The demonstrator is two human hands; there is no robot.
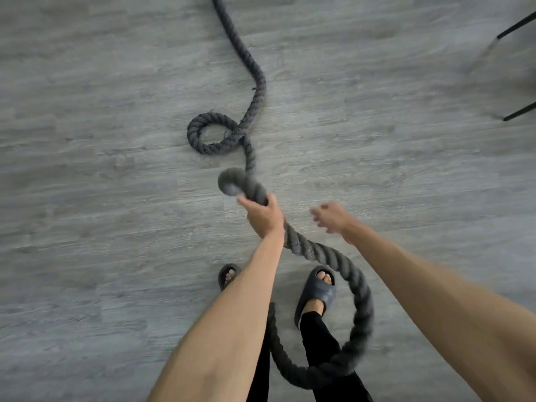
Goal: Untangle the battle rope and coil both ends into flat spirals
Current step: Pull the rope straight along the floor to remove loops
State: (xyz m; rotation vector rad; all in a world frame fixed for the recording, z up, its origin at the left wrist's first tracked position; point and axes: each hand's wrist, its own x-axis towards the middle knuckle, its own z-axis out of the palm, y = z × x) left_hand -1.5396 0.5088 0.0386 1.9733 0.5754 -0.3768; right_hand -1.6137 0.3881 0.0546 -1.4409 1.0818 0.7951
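A thick dark rope runs across a grey wood-look floor. From the top edge it snakes down the middle and crosses itself in a small flat loop on the floor. From there it rises to the left hand.

The left hand grips the rope with fingers curled round it, and holds it up off the floor. Just above the fist the rope bends over in a blurred hump. Below the fist it drops toward the feet and sweeps out in a big loop. This loop passes to the right of the right slipper, curls back under the leg and comes up between the two black trouser legs.

The right hand hangs near the left, apart from the rope. It holds nothing and its fingers are loose, though motion blur hides their exact shape.

The left slipper shows partly behind the left forearm. At the far right edge stand two thin black legs of some furniture, well apart from the rope.
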